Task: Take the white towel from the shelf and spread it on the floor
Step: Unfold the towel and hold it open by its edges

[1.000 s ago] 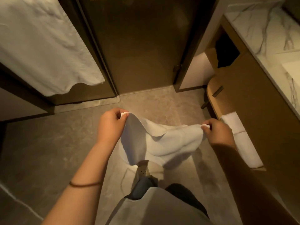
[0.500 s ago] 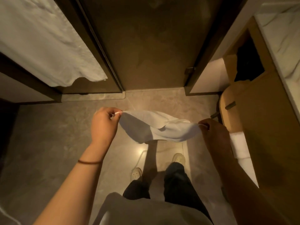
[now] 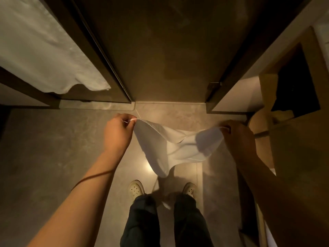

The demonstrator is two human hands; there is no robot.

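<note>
A white towel (image 3: 175, 147) hangs in the air between my hands, above the grey stone floor (image 3: 53, 148). My left hand (image 3: 117, 134) pinches its left corner. At the right, my right hand (image 3: 239, 138) pinches the other corner. The cloth sags in loose folds in the middle, and its lowest fold dips toward my feet, still above the floor. Its far side is hidden by the folds.
My two white shoes (image 3: 136, 189) stand below the towel. A dark door (image 3: 160, 50) is straight ahead. Another white cloth (image 3: 44, 56) hangs at upper left. A wooden vanity (image 3: 299, 157) with an open shelf lines the right side.
My hands have moved farther apart and forward, and the towel has dropped open into a longer hanging fold. The view has tilted down, so both shoes now show.
</note>
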